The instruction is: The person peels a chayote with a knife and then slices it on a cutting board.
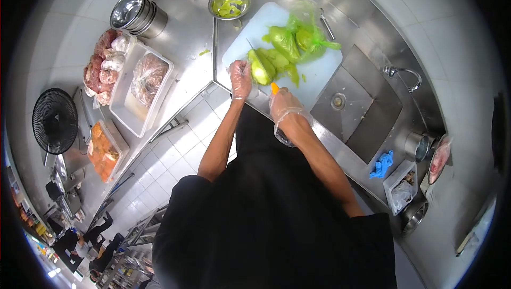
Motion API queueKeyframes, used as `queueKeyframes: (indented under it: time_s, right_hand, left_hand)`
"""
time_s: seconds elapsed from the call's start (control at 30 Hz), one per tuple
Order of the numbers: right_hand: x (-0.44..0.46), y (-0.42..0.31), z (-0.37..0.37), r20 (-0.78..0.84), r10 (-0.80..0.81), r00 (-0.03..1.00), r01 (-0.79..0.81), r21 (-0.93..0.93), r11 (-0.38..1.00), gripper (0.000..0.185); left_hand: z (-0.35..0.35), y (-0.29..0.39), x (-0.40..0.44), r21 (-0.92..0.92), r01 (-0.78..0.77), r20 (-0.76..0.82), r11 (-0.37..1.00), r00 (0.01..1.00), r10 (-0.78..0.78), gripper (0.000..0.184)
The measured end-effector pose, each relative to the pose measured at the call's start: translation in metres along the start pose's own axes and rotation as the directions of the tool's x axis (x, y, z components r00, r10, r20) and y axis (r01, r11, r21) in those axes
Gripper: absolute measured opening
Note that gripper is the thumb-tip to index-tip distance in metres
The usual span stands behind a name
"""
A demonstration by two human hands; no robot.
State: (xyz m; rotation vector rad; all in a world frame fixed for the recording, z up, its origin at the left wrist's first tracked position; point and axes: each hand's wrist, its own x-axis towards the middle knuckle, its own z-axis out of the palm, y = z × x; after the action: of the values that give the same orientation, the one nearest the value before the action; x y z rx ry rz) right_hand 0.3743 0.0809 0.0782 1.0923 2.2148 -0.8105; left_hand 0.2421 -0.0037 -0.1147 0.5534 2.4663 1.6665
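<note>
Gloved in clear plastic, my right hand (286,106) is closed round the orange handle of a knife (274,88). Its thin blade runs up and left along a peeled, pale green fruit (260,69), whose exact kind I cannot make out. At the fruit's left side, my left hand (240,80), also gloved, is closed with its fingers curled against it. Under the fruit lies a white cutting board (323,74), with green peelings (290,72) beside it. Farther back on the board, a thin green plastic bag (303,39) holds more green fruit.
A steel bowl (229,2) with green strips stands behind the board, near a metal peeler-like tool (327,24). Right lies a sink (340,124) with a tap (403,76) and a blue cloth (381,164). Left are a plastic tub (125,109) with bagged meat and steel pots (139,15).
</note>
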Motion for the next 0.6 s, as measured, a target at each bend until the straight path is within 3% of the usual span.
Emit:
queueKeyframes:
  time_s: [0.1, 0.3, 0.4, 0.6]
  right_hand:
    - [0.04, 0.016, 0.03, -0.146, -0.043, 0.988, 0.054, 0.073, 0.996, 0.042]
    - [0.055, 0.008, 0.032, -0.153, -0.137, 0.979, 0.154, 0.109, 0.982, 0.042]
    - [0.062, 0.01, 0.041, -0.155, -0.13, 0.979, 0.144, 0.085, 0.986, 0.042]
    - [0.024, 0.024, 0.02, -0.157, -0.147, 0.977, 0.162, 0.089, 0.983, 0.042]
  left_hand:
    - [0.002, 0.002, 0.002, 0.024, 0.036, 0.015, 0.999, 0.999, -0.037, 0.014]
    - [0.008, -0.001, -0.002, 0.025, -0.044, -0.044, 0.999, 0.998, 0.045, 0.014]
    - [0.018, 0.002, -0.006, 0.195, -0.102, -0.077, 0.975, 0.99, 0.119, 0.02]
    - [0.052, -0.009, -0.023, 0.187, -0.137, -0.212, 0.973, 0.961, 0.176, 0.029]
